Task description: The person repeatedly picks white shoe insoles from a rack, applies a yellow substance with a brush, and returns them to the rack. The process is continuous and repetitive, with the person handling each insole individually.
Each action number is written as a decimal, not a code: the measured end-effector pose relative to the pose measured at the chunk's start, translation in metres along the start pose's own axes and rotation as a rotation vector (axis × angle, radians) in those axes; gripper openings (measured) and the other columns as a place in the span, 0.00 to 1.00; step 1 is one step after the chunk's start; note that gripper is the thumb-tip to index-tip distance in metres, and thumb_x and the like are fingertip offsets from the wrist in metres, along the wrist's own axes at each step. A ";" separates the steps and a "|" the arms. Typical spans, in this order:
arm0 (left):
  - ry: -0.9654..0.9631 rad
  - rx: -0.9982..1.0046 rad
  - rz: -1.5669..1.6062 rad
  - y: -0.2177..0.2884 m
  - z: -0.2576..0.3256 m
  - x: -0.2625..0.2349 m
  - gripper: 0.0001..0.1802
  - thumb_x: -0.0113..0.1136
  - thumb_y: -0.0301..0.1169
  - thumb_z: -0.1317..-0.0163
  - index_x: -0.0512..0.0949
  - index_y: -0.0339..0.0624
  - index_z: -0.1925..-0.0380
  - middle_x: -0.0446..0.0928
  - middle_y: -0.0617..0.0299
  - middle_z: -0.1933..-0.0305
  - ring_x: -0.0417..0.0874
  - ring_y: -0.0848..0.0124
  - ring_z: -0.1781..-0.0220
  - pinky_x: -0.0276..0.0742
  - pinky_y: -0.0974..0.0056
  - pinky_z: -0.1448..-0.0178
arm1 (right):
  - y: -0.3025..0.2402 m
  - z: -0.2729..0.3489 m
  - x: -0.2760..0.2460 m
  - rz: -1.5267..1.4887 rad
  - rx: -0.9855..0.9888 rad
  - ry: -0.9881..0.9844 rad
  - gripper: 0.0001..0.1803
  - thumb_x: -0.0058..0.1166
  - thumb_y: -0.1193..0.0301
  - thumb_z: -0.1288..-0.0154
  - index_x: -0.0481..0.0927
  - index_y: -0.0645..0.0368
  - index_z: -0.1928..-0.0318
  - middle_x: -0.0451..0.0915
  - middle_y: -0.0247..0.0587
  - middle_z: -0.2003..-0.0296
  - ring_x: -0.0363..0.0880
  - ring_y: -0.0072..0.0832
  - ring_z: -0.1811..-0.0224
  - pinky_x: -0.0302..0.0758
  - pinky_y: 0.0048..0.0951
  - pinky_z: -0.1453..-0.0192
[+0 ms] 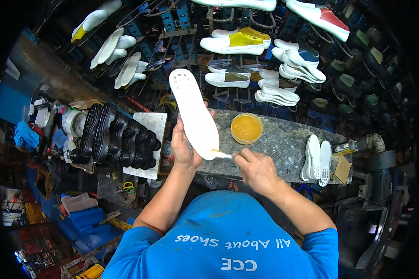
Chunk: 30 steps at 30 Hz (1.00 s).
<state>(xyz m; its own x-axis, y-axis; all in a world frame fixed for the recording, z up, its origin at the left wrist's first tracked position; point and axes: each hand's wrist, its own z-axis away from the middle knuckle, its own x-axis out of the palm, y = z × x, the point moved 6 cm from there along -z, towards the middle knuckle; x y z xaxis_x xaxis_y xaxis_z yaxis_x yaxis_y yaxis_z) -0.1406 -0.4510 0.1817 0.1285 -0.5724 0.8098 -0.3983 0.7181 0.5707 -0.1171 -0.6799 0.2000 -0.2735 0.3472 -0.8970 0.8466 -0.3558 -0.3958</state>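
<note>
White shoe sole (pixel 194 114) raised above the left part of a counter (pixel 286 151), its recessed end pointing away from the person and its plain end nearest the body. The left hand (pixel 185 148) supports it with its grip clamped around the sides, the thumb on the left and fingertips showing on the right. The right hand (pixel 256 172) has its grip clamped on a small brush (pixel 224 156), whose yellowish tip meets the near end of the sole. Just beyond, on the speckled grey counter, stands a round tub (pixel 246 142) of amber paste. Near the counter's right end lie loose white soles (pixel 313 158) beside a tan square piece (pixel 342 168). At left, black treaded soles (pixel 102 132) stand in a row reaching onto a white board (pixel 153 122). Behind, a metal rack (pixel 178 33) carries white shoes (pixel 233 45).
</note>
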 end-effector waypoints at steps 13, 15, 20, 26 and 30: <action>-0.106 -0.017 0.091 0.010 0.001 0.028 0.75 0.24 0.94 0.35 0.54 0.44 0.07 0.70 0.40 0.14 0.82 0.45 0.21 0.88 0.37 0.24 | -0.040 -0.078 -0.076 0.123 -0.261 -0.351 0.15 0.72 0.70 0.36 0.87 0.53 0.49 0.80 0.50 0.53 0.91 0.44 0.71 0.87 0.49 0.72; -0.055 -0.020 0.083 0.011 0.005 0.025 0.72 0.20 0.92 0.33 0.53 0.45 0.07 0.71 0.39 0.15 0.82 0.45 0.22 0.92 0.35 0.29 | -0.041 -0.089 -0.094 0.219 -0.294 -0.226 0.13 0.72 0.70 0.37 0.88 0.55 0.52 0.82 0.52 0.51 0.92 0.45 0.69 0.89 0.49 0.68; -0.021 -0.139 -0.050 -0.023 0.007 0.015 0.73 0.21 0.92 0.32 0.53 0.43 0.08 0.72 0.40 0.16 0.85 0.45 0.24 0.92 0.39 0.31 | -0.011 -0.172 -0.122 0.349 -0.169 0.218 0.17 0.73 0.71 0.39 0.87 0.60 0.49 0.82 0.54 0.49 0.94 0.47 0.63 0.91 0.48 0.62; 0.227 0.035 -0.203 0.039 0.007 -0.044 0.68 0.32 0.88 0.27 0.59 0.38 0.11 0.79 0.45 0.25 0.85 0.44 0.24 0.91 0.36 0.32 | -0.017 -0.062 0.002 -0.117 -0.148 -0.344 0.15 0.67 0.71 0.30 0.89 0.55 0.44 0.82 0.56 0.45 0.91 0.57 0.64 0.89 0.58 0.60; 0.227 0.195 -0.280 0.148 0.002 -0.066 0.64 0.37 0.86 0.24 0.64 0.38 0.14 0.82 0.44 0.28 0.88 0.46 0.29 0.90 0.36 0.30 | 0.062 -0.064 0.002 -0.409 0.177 0.185 0.11 0.70 0.81 0.32 0.93 0.63 0.50 0.89 0.48 0.56 0.93 0.47 0.55 0.89 0.40 0.51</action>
<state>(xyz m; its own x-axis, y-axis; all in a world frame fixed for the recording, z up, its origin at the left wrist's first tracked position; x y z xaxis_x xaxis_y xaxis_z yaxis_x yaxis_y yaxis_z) -0.2102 -0.3082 0.2123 0.4451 -0.6172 0.6487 -0.4811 0.4462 0.7546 -0.0353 -0.6456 0.1866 -0.4682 0.6320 -0.6175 0.5917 -0.2948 -0.7504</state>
